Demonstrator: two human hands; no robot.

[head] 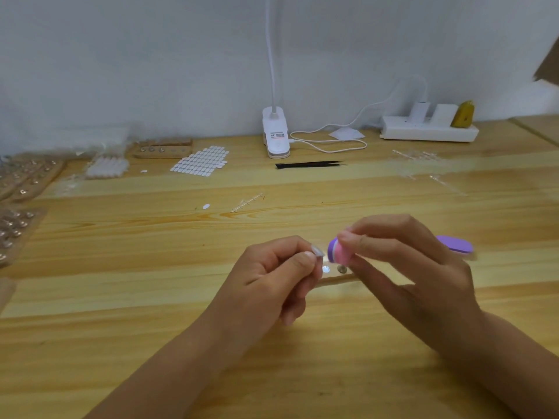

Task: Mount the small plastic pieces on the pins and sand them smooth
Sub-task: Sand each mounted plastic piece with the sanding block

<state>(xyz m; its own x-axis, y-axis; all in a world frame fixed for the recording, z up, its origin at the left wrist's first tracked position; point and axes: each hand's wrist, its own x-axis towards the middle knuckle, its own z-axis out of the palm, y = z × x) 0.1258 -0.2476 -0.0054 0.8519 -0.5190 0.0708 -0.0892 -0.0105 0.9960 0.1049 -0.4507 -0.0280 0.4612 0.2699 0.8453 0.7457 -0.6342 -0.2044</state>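
Over table [145, 300], left hand [272, 276] pinching plastic piece [317, 251], right hand [408, 267] gripping sanding block [335, 251] lying left-right

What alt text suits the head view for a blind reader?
The left hand pinches a small translucent plastic piece while the right hand holds a purple-and-pink sanding block beside it, above a wooden strip with metal pins on a pale wooden table. Black tweezers and a white clip lamp sit farther back.

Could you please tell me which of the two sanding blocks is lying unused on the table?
The all-purple block lying beyond the right hand; the purple-and-pink block is pinched in that hand's fingers.
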